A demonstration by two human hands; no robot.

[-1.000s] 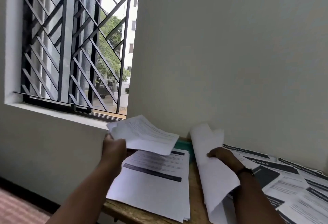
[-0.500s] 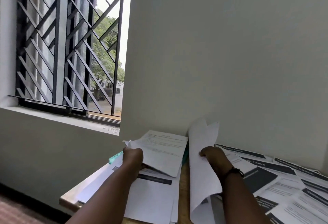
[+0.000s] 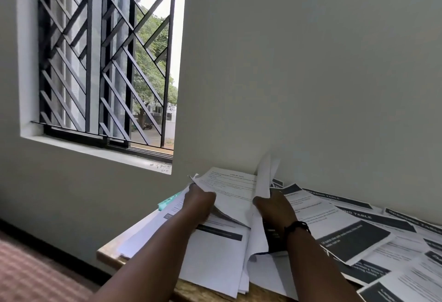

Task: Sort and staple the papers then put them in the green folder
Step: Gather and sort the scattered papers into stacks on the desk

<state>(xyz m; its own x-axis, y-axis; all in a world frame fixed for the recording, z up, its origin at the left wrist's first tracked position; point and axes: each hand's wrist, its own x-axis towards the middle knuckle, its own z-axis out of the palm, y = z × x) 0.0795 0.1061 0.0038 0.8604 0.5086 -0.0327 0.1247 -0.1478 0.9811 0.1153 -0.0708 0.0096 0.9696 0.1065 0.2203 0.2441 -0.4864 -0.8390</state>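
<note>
Pale walls and a barred window at the upper left back the wooden surface I am watching in the lower half of the frame. At lower centre, my view has the left hand gripping a printed sheet by its left edge, lifted off the stack of papers beneath it. Just to its right, the right hand holds a white sheet that stands curled upright; a dark wristband sits on that wrist. Both hands are clamped on paper and close together, not touching. The stack shows white pages with fine text and a dark header bar. To the right, loose printed pages with black title blocks overlap across the surface to the frame's lower right. A sliver of the green folder pokes out from under the stack's left edge; I cannot tell what it holds.
</note>
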